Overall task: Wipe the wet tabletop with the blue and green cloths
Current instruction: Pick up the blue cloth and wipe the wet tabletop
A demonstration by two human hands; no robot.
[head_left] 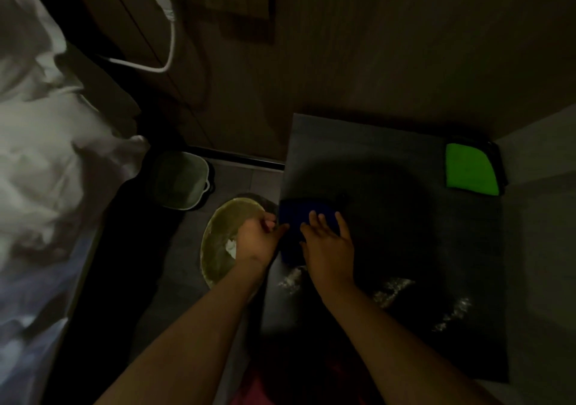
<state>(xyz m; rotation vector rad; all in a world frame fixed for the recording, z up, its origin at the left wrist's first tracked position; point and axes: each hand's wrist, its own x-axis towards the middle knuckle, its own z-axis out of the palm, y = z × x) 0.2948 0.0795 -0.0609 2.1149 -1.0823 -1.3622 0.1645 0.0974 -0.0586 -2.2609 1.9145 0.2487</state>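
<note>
While the right hand (327, 245) lies flat on the blue cloth (296, 213) with its fingers straight and spread, the left hand (257, 238) is just beside it, at the left edge of the dark counter (389, 161). The fingers of the left hand are curled and its thumb reaches toward the edge of the cloth, but the light is too weak to tell if it really pinches the cloth. The blue cloth is on the counter under the right palm and goes out a little past the fingertips. The green cloth (467, 169) is folded and lies well apart, far beyond the right hand and to its right, at the back corner of the counter. Some pale wet patches (392, 289) shine on the counter near the right wrist and forearm. Below the left hand, a round yellowish basin (224, 233) stands on the floor. Beyond it, there is a pale bucket (179, 180). Far to the left of both hands lies white bedding (46, 155).
</note>
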